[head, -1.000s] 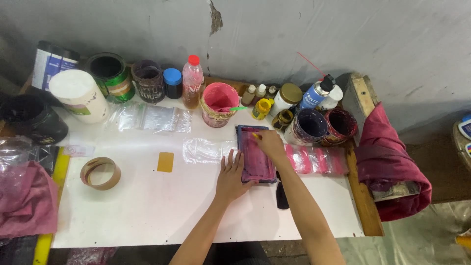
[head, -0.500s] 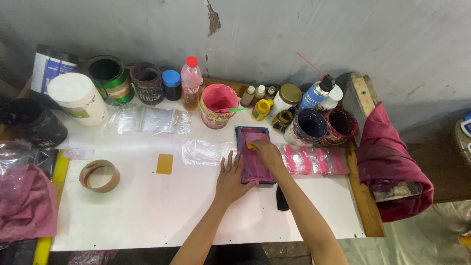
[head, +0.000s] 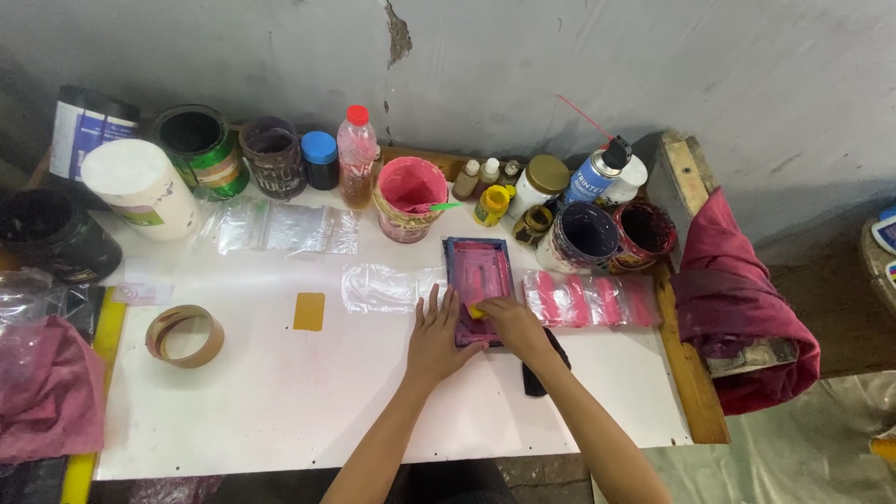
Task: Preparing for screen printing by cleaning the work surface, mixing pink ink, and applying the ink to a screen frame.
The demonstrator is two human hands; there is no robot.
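A small framed printing screen [head: 478, 271], stained pink with a dark blue frame, lies flat on the white table [head: 308, 401]. My left hand [head: 433, 338] presses flat on the frame's near left edge, fingers spread. My right hand [head: 511, 327] grips a small yellow scraper [head: 475, 311] and holds it against the screen's near end. A clear plastic sheet [head: 378, 286] sticks out from under the screen on the left. Printed pink pieces in clear plastic [head: 590, 299] lie just right of the screen.
Paint cans, jars, a bottle with a red cap [head: 357, 157] and a pink bucket [head: 408, 198] line the wall. A tape roll [head: 185, 336] and a yellow square [head: 309, 311] lie at left. A maroon cloth [head: 742, 313] hangs off the right edge. A black object [head: 541, 375] lies under my right forearm.
My right hand has drawn the yellow scraper down the screen from its far end to its near end. My left hand has stayed on the frame's left edge.
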